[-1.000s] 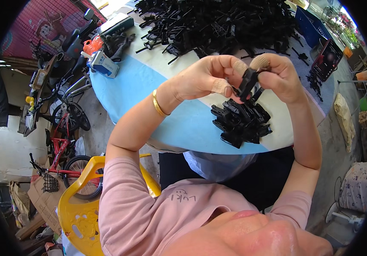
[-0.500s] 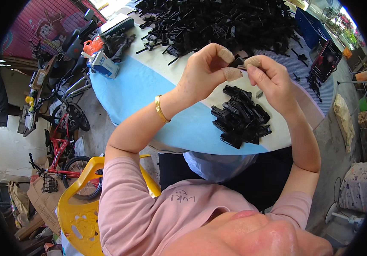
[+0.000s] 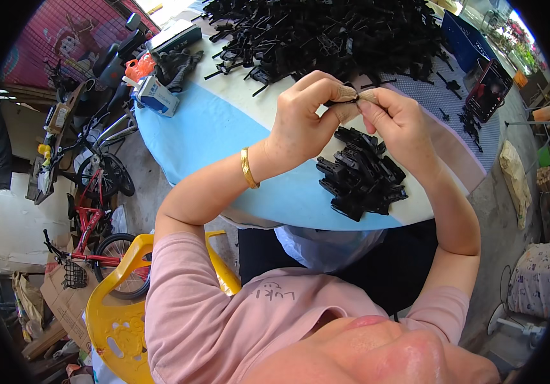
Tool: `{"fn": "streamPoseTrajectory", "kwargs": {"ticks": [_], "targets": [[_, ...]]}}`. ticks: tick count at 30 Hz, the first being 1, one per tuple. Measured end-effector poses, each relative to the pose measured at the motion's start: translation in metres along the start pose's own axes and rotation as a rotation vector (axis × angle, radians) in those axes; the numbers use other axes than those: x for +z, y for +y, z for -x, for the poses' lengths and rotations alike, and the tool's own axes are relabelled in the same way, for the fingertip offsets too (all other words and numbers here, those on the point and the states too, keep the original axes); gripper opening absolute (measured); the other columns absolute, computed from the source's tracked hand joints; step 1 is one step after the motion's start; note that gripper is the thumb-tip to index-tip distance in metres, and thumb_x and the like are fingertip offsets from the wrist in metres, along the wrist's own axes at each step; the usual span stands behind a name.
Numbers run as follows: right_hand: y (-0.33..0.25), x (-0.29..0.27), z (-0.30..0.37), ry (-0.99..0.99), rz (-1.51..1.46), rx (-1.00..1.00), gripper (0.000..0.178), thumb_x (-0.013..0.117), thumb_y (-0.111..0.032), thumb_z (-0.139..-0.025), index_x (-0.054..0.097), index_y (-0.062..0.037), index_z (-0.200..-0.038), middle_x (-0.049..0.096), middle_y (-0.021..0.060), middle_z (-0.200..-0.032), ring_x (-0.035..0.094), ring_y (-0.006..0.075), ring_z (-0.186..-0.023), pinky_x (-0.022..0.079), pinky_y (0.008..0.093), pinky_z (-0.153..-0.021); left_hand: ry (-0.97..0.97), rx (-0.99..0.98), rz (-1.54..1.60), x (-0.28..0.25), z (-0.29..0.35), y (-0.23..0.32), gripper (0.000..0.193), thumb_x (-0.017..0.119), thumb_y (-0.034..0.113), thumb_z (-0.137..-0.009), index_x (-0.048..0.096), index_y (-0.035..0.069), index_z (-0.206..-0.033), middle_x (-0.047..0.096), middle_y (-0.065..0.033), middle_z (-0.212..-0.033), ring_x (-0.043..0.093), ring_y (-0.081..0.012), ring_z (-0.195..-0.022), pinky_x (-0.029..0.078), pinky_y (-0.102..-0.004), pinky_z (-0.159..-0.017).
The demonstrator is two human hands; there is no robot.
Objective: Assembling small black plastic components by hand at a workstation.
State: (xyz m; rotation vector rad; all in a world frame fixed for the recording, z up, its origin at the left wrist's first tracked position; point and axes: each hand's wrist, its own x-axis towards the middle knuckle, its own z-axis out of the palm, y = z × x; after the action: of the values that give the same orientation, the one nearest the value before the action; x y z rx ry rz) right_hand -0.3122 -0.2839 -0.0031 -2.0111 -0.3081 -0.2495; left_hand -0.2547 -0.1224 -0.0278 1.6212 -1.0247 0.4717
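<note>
My left hand (image 3: 302, 117) pinches a small black plastic part (image 3: 334, 102) between thumb and forefinger, both wrapped in tan tape. Against it, my right hand (image 3: 401, 123) has its own thumb and taped forefinger closed at the part's end; whatever those fingers grip is too small to make out. The fingertips of both hands meet above the table. Just below them lies a small heap of black plastic parts (image 3: 359, 176) near the table's front edge. A far larger pile of similar black parts (image 3: 332, 38) covers the back of the table.
The round table has a blue and cream cloth (image 3: 204, 137). On its left stand a blue-and-white carton (image 3: 157, 97) and a dark box (image 3: 176, 37). To the right are a propped phone (image 3: 489, 91) and a blue basket (image 3: 467, 43). A yellow chair (image 3: 118, 326) is beside me.
My hands have drawn together, so the fingertips now touch around the black part. The left hand has turned slightly, and its bracelet has shifted a little to the right.
</note>
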Motion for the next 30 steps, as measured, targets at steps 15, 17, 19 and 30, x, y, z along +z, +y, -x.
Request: {"fn": "streamPoseTrajectory", "kwargs": {"ticks": [15, 17, 19, 30], "targets": [[0.097, -0.065, -0.064, 0.034, 0.853, 0.011, 0.021, 0.061, -0.01, -0.068, 0.065, -0.0035, -0.087, 0.062, 0.0133, -0.069, 0.06, 0.0221, -0.063, 0.046, 0.0293, -0.063, -0.639, 0.161, 0.139, 0.009, 0.005, -0.002, 0.034, 0.069, 0.021, -0.073, 0.061, 0.008, -0.104, 0.061, -0.012, -0.093, 0.054, -0.0279, -0.09, 0.047, -0.035, -0.077], [0.103, -0.069, -0.063, -0.002, 0.856, -0.039, 0.019, 0.062, -0.01, -0.068, 0.065, -0.0023, -0.085, 0.062, 0.013, -0.069, 0.059, 0.0211, -0.062, 0.046, 0.0288, -0.062, -0.585, 0.081, 0.177, 0.007, 0.003, -0.002, 0.033, 0.069, 0.019, -0.075, 0.061, 0.006, -0.104, 0.061, -0.0093, -0.097, 0.055, -0.024, -0.091, 0.047, -0.0331, -0.079], [0.099, -0.069, -0.061, -0.043, 0.851, -0.095, 0.017, 0.062, -0.011, -0.068, 0.065, -0.0011, -0.082, 0.061, 0.0127, -0.068, 0.059, 0.0201, -0.061, 0.046, 0.0282, -0.062, -0.568, -0.317, 0.252, 0.003, 0.001, -0.006, 0.036, 0.065, 0.015, -0.08, 0.054, 0.002, -0.112, 0.059, -0.0082, -0.108, 0.055, -0.0167, -0.096, 0.046, -0.0299, -0.083], [0.031, -0.022, -0.02, -0.157, -0.022, 0.004, 0.012, 0.066, -0.005, -0.075, 0.064, 0.002, -0.085, 0.058, -0.0011, -0.068, 0.049, 0.0037, -0.061, 0.039, 0.017, -0.057, -0.255, -0.58, 1.18, 0.004, -0.006, -0.029, 0.053, 0.06, 0.009, -0.083, 0.036, 0.007, -0.13, 0.05, -0.0165, -0.121, 0.053, -0.0234, -0.108, 0.039, -0.0383, -0.098]]}}
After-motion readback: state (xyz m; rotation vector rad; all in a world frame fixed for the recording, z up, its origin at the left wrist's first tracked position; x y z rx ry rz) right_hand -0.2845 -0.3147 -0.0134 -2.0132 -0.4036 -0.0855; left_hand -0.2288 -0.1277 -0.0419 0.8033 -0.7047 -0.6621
